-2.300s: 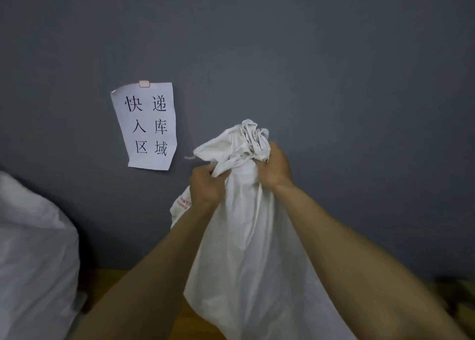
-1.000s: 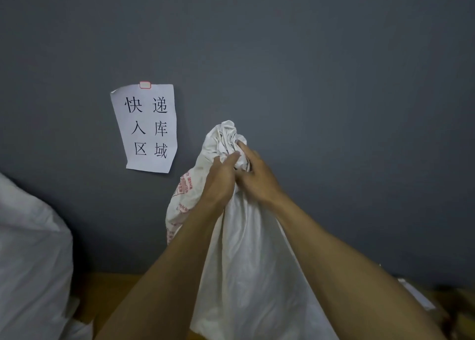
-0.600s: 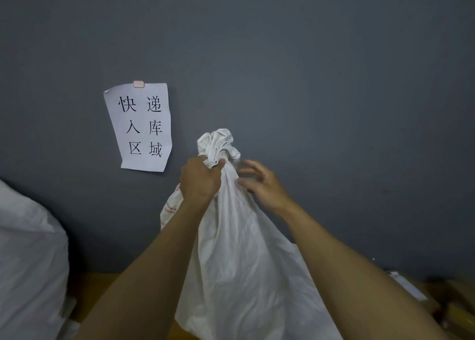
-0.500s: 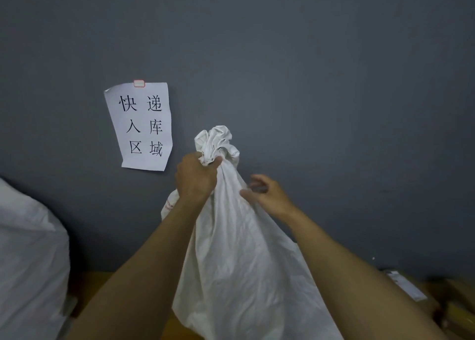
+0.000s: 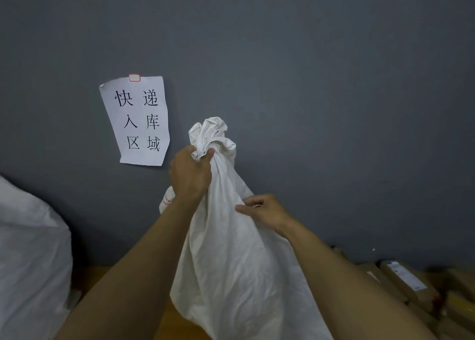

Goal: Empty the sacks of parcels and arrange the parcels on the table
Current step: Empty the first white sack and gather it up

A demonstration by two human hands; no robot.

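Fingers (image 5: 189, 151) of the left hand (image 5: 190, 177) curl tight round the bunched neck of the white sack (image 5: 231, 267), held upright over the wooden counter (image 5: 97, 275). The right hand (image 5: 268, 212) pinches the cloth on its side, lower than half a second ago. Brown parcels (image 5: 403, 278) lie to the right, another sack (image 5: 30, 249) to the left.

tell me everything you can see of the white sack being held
The white sack looks like crumpled woven fabric, with red print on one side. It stands upright, full below, its neck bunched shut. The left hand has a grip round the neck; the right hand pinches a fold lower on its right side.
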